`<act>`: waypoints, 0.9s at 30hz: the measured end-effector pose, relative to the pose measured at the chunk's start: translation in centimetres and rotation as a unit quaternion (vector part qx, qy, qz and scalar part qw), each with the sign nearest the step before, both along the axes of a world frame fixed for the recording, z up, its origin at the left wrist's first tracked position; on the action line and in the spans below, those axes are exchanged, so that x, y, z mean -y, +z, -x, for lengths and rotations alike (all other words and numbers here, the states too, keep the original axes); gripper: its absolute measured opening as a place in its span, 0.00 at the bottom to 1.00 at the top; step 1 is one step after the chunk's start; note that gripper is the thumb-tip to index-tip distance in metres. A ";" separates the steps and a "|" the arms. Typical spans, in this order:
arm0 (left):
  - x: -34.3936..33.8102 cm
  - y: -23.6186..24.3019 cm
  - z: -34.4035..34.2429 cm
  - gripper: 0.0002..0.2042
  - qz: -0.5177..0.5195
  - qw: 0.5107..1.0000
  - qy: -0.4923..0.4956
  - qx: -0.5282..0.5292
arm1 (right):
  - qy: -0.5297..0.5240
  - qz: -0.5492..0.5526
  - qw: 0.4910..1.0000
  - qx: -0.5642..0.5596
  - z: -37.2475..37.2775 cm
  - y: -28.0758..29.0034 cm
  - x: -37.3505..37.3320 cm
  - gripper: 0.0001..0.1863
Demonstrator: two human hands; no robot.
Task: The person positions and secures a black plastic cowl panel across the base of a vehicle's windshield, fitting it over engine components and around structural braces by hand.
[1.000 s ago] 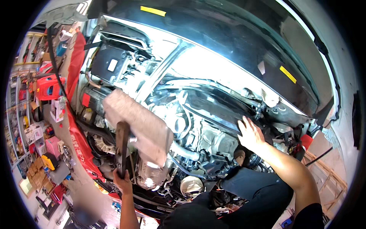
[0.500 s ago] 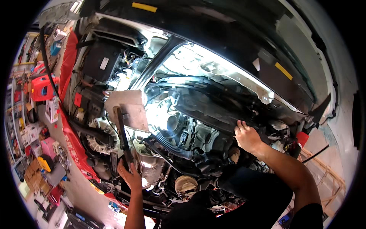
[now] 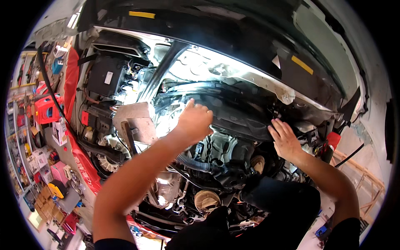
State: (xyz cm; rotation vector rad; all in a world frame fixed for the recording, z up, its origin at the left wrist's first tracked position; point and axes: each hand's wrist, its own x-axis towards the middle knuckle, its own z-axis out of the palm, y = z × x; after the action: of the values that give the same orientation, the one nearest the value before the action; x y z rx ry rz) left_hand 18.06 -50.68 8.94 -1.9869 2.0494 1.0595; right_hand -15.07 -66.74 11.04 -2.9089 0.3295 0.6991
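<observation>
My left hand [image 3: 193, 120] reaches over the middle of the engine bay, fingers curled down at the left part of a long black plastic panel [image 3: 233, 114]; what they grip is hidden. My right hand [image 3: 284, 138] is open, fingers apart against the panel's right end. A flat beige-grey board [image 3: 137, 112] lies left of my left hand, with a dark bar [image 3: 128, 134] resting across it, free of both hands. A ribbed hose [image 3: 193, 163] runs below the panel.
A black battery box [image 3: 104, 77] sits upper left. The raised hood [image 3: 233, 25] curves overhead. Red fender cover [image 3: 81, 158] runs down the left side, beside shelving with tools and boxes [image 3: 43, 200]. My dark-clothed leg [image 3: 283, 200] is over the engine's lower right.
My left hand has released the dark bar and moved up and right to the black panel. The board has shifted and now lies still. My right hand has moved slightly right, fingers spreading.
</observation>
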 end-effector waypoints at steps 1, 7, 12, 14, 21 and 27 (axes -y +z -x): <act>0.8 1.3 -1.9 0.20 -0.006 1.000 0.020 -0.004 | -0.007 0.017 0.999 0.038 0.7 0.8 -0.2 0.41; -6.8 5.7 -13.7 0.14 0.306 0.769 0.542 -0.145 | -0.296 0.015 0.948 0.113 8.3 2.0 -2.4 0.44; -28.3 -0.8 -3.7 0.20 0.155 0.827 0.508 0.183 | -0.424 -0.008 0.898 0.119 11.6 -1.5 -4.5 0.34; -26.5 -1.1 0.5 0.22 0.216 0.850 0.375 0.300 | -0.449 0.012 0.883 0.132 11.3 -1.8 -4.6 0.27; -33.1 -5.3 4.6 0.19 -0.004 0.641 0.765 -0.062 | -0.494 0.022 0.863 0.107 11.1 -2.2 -4.1 0.20; -34.4 -1.3 2.5 0.22 0.254 0.657 0.673 0.226 | -0.531 0.029 0.843 0.079 12.0 -3.4 -3.7 0.17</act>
State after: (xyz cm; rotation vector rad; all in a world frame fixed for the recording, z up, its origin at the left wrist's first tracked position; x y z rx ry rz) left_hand 15.61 -16.28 7.63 -3.5583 0.2950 -0.2082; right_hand -27.05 -63.06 7.67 -2.2167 1.7300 0.2324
